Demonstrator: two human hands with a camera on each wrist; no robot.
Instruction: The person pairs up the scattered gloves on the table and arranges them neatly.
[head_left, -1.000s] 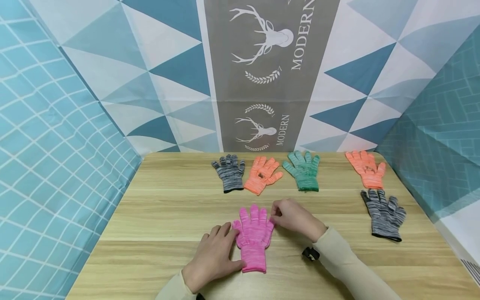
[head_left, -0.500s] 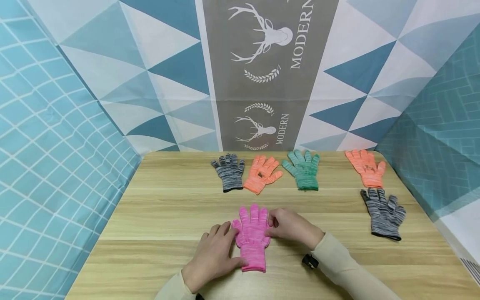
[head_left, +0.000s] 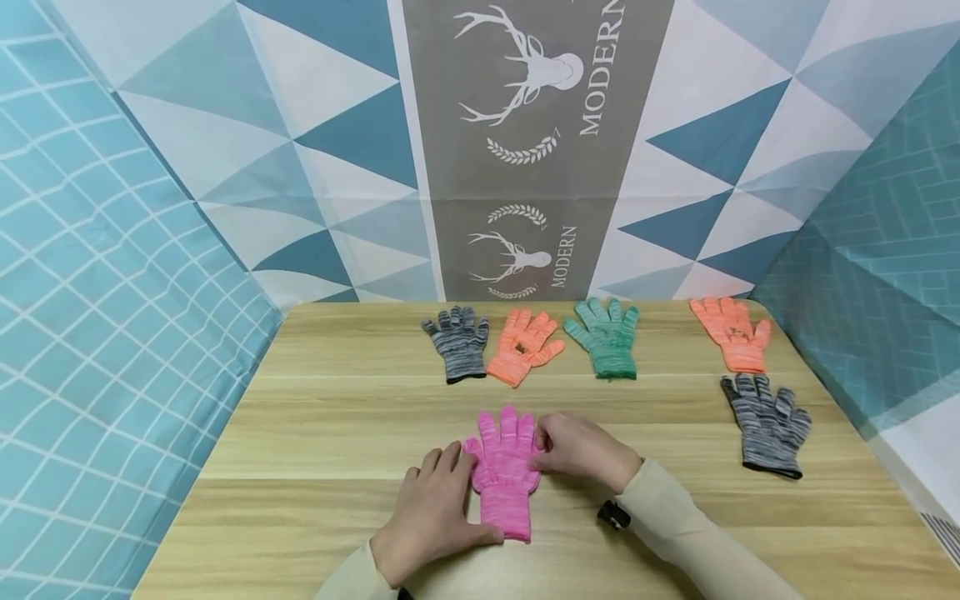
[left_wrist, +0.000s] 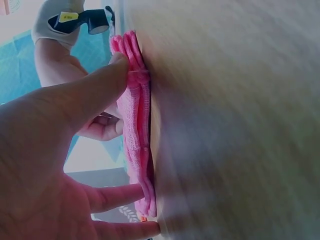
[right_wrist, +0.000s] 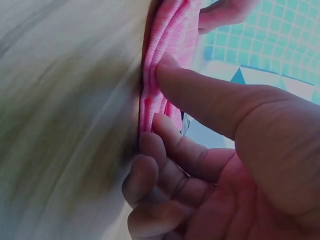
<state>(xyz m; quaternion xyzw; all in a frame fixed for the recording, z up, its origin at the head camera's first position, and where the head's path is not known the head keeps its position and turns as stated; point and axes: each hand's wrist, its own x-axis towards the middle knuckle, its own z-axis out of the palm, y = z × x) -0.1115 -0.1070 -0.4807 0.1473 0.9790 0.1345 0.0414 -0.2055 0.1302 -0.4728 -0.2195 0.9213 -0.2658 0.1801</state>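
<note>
The pink glove (head_left: 507,479) lies on the table (head_left: 337,433) between my hands, cuff towards me, fingers pointing away. My left hand (head_left: 431,504) spans it widely, thumb on the cuff, straight fingers against the left edge. My right hand (head_left: 581,450) pinches the right edge narrowly, thumb on top, fingers curled.

The edge shows several layers; if I pull harder on the right than my left thumb presses, they could slide apart or the cuff could skew. Too much squeeze from both sides might buckle the fabric.

The wall panel (head_left: 457,179) reads MODERN, twice. The dark prints on the near orange glove (head_left: 517,354) and the far-right one (head_left: 742,354) are too small to read, as is the yellow label (left_wrist: 68,16) on my right wrist's black device (left_wrist: 96,22).
</note>
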